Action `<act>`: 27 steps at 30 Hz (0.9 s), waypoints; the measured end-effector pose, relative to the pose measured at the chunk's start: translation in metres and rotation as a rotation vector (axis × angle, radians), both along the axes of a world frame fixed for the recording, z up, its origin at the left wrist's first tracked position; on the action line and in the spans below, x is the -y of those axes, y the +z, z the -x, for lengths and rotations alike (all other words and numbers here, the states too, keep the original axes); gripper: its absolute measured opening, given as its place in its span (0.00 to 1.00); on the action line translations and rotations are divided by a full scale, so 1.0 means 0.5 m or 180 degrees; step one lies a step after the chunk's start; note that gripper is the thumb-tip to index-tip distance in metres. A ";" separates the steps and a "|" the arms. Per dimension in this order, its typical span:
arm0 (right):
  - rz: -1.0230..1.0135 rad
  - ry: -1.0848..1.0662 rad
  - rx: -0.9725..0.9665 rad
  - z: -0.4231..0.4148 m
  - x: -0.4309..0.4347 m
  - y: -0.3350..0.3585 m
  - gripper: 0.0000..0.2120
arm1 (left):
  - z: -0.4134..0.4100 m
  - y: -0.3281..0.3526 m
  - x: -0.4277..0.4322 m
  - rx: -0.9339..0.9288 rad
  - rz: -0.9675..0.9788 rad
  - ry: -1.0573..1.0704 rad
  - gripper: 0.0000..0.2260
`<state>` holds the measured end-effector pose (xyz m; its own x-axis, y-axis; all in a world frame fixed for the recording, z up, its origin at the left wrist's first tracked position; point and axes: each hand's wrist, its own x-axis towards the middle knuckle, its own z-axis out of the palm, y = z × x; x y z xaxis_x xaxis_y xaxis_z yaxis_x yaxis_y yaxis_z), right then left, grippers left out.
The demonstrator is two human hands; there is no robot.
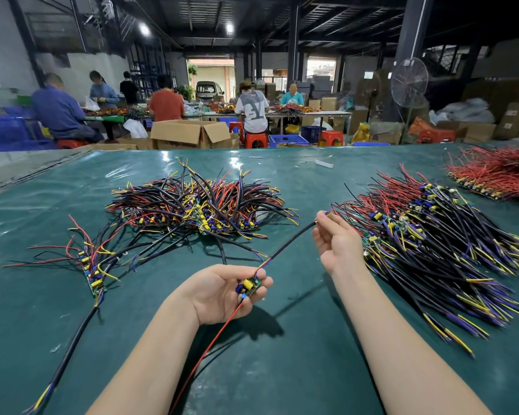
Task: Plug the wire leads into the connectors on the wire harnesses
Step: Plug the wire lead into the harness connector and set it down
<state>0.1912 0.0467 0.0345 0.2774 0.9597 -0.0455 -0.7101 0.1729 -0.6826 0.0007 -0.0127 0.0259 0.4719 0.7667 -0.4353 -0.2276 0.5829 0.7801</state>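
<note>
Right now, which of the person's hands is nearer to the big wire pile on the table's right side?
Right. The right hand pinches the end of the black cable at the left edge of the wire pile; the left hand grips a circuit board well clear of it.

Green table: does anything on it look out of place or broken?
Nothing looks broken. Only a small white scrap lies alone near the table's far edge, away from the wire piles, and one long black cable stretches alone toward the lower left.
</note>
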 end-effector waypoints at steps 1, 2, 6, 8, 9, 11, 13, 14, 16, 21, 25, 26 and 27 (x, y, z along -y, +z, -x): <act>0.0035 -0.0016 0.0006 -0.001 -0.001 0.000 0.10 | 0.001 0.000 0.000 -0.0009 -0.0037 -0.0041 0.06; 0.0092 -0.0026 -0.0031 -0.002 -0.002 0.000 0.10 | 0.001 0.000 0.001 -0.0014 -0.0087 -0.0109 0.07; 0.0454 0.0233 -0.0371 -0.008 -0.010 0.002 0.15 | 0.010 0.001 0.003 -0.0092 -0.0317 -0.0401 0.09; 0.0585 0.0371 -0.0489 -0.009 -0.013 -0.002 0.24 | 0.013 0.000 0.003 -0.0131 -0.0403 -0.0525 0.09; 0.0637 0.0412 -0.0521 -0.008 -0.013 -0.003 0.25 | 0.014 0.000 0.003 -0.0147 -0.0426 -0.0571 0.10; 0.0730 0.0446 -0.0586 -0.008 -0.014 -0.005 0.23 | 0.014 0.000 0.003 -0.0170 -0.0434 -0.0607 0.10; 0.0764 0.0452 -0.0661 -0.008 -0.017 -0.007 0.25 | 0.013 0.001 0.003 -0.0162 -0.0423 -0.0578 0.10; 0.0754 0.0438 -0.0707 -0.006 -0.018 -0.008 0.26 | 0.012 0.002 0.004 -0.0135 -0.0394 -0.0509 0.09; 0.0661 0.0412 -0.0768 0.001 -0.019 -0.010 0.25 | 0.011 0.003 0.005 -0.0044 -0.0291 -0.0256 0.08; 0.0276 0.1092 -0.0612 0.015 -0.005 0.002 0.19 | 0.007 0.002 -0.004 0.0073 -0.0067 0.0166 0.07; 0.0113 0.1912 0.0296 0.050 0.015 -0.001 0.16 | 0.001 0.000 -0.009 0.0202 -0.0063 0.0293 0.08; 0.0079 0.2111 0.0773 0.067 0.023 -0.005 0.13 | 0.001 -0.001 -0.009 0.0242 -0.0059 0.0306 0.08; 0.0038 0.2310 0.1232 0.082 0.032 -0.008 0.10 | 0.002 -0.002 -0.010 0.0302 -0.0036 0.0325 0.09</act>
<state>0.1499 0.0309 0.0303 -0.4138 0.9064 -0.0851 -0.3565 -0.2474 -0.9010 -0.0002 -0.0077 0.0252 0.4298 0.8174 -0.3835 -0.3582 0.5443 0.7586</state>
